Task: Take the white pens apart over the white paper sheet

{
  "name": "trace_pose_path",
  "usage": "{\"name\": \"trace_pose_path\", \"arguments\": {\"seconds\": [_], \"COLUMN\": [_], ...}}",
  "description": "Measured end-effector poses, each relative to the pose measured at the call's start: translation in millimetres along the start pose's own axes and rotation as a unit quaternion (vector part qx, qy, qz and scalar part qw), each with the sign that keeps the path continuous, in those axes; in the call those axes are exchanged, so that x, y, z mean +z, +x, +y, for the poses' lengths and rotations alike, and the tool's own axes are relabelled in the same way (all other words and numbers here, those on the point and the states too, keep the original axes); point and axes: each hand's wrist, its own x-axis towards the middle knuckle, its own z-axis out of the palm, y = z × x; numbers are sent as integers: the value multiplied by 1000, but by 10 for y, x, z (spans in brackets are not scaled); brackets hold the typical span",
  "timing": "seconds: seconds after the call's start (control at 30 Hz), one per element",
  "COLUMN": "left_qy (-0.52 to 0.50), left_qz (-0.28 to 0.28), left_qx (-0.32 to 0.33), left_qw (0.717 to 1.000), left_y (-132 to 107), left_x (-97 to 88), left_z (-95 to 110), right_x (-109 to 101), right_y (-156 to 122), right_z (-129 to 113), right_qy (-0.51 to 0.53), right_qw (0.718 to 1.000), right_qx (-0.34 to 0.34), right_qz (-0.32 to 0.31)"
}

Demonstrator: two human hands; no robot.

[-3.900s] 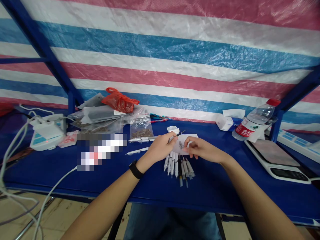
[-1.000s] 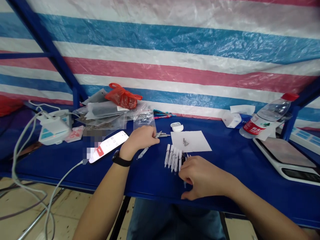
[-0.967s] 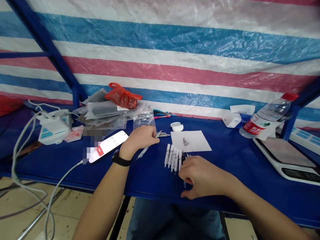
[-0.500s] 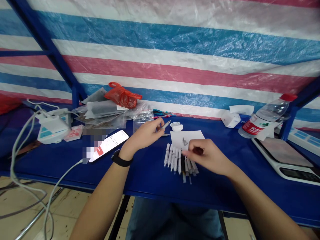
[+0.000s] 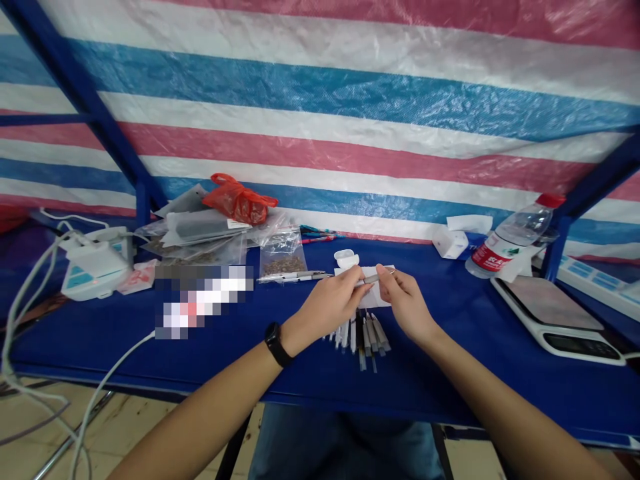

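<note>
My left hand (image 5: 330, 303) and my right hand (image 5: 403, 300) meet above the blue table (image 5: 450, 373), both pinched on one thin grey pen part (image 5: 373, 278) held between their fingertips. Under and just nearer than the hands lies a row of several white and dark pen parts (image 5: 365, 333). A white sheet of paper (image 5: 373, 297) lies below the hands, mostly hidden by them. A black watch band sits on my left wrist.
A small zip bag (image 5: 283, 257), loose pens (image 5: 295, 276) and a white earbud case (image 5: 345, 257) lie behind the hands. Bags and a red plastic bag (image 5: 237, 200) sit back left, a charger (image 5: 93, 270) far left. A water bottle (image 5: 510, 243) and scale (image 5: 550, 310) stand right.
My left hand lifted a pen part from the table's left and brought it to the middle. My right hand rose from the row of parts and now pinches the same piece.
</note>
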Motion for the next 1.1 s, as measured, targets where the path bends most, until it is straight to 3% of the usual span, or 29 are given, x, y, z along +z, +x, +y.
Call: {"name": "trace_pose_path", "arguments": {"seconds": [0.13, 0.27, 0.43, 0.57, 0.77, 0.9, 1.1], "left_qy": [-139, -277, -353, -308, -88, -15, -81], "left_qz": [-25, -73, -98, -16, 91, 108, 78], "left_qx": [1, 3, -12, -8, 5, 26, 48], "left_qw": [990, 958, 930, 951, 992, 994, 993], "left_y": [-25, -23, 10, 27, 23, 20, 22], "left_x": [-27, -87, -100, -84, -58, -14, -61], "left_z": [11, 14, 15, -26, -62, -61, -62], "right_x": [-58, -110, -166, -193, -157, -118, -172], "right_y": [-23, -10, 26, 54, 80, 77, 80], "right_z": [31, -33, -123, -113, -89, -82, -89], "right_qy": [10, -30, -75, -52, 13, 14, 26], "right_qw": [998, 994, 985, 991, 998, 999, 997], "right_qx": [-36, -82, -137, -104, -40, -28, -65], "right_qz": [-50, -68, -70, -61, -44, -24, -44]}}
